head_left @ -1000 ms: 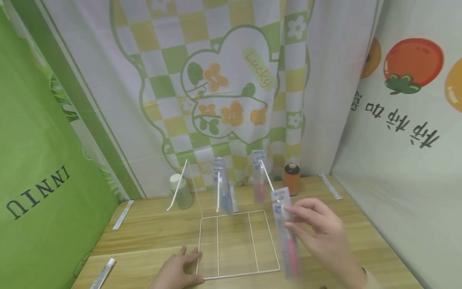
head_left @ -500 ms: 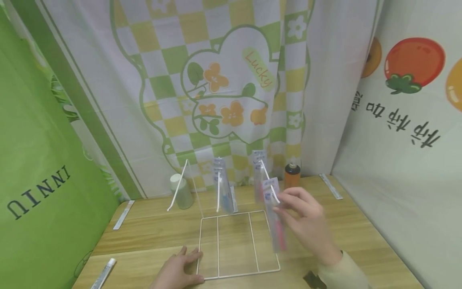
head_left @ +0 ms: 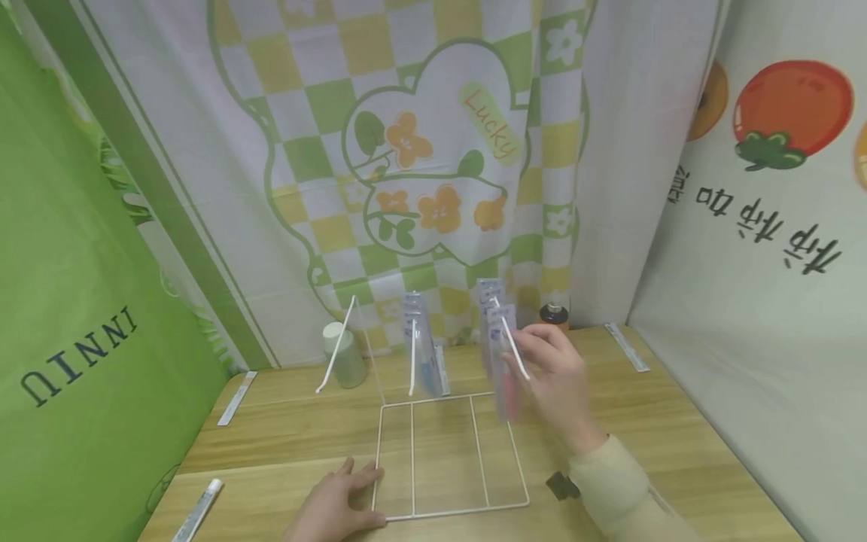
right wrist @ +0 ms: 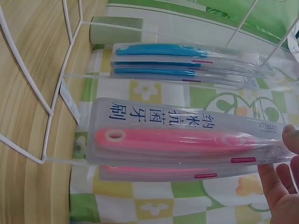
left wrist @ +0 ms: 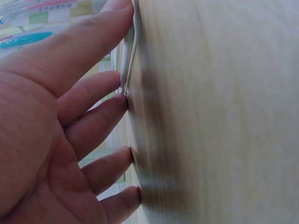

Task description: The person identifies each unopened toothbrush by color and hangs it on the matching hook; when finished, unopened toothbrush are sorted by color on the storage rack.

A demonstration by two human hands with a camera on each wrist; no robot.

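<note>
My right hand (head_left: 557, 376) pinches the top end of a packaged pink toothbrush (right wrist: 161, 140). In the head view this pack hangs at the right prong (head_left: 516, 348) of a white wire display rack (head_left: 450, 513). Another pink toothbrush pack (right wrist: 154, 173) hangs just behind it. Several packaged blue toothbrushes (right wrist: 159, 50) hang from the middle prong, while the left prong (head_left: 335, 346) carries nothing. My left hand (head_left: 335, 503) rests on the table, thumb and fingers spread and touching the left side of the rack's base. In the left wrist view its fingertips (left wrist: 122, 103) press near the wire.
Behind the rack stand a pale green bottle (head_left: 350, 363) and an orange bottle with a black top (head_left: 555, 315), partly hidden by the right hand. A white-capped tube (head_left: 199, 512) lies front left. Thin pale strips lie near the left edge (head_left: 237, 399) and right edge (head_left: 626, 346).
My right hand has moved the pink toothbrush pack back and left, from the right prong's tip inward along it. The left hand has stayed on the rack's base. The head view has shifted slightly.
</note>
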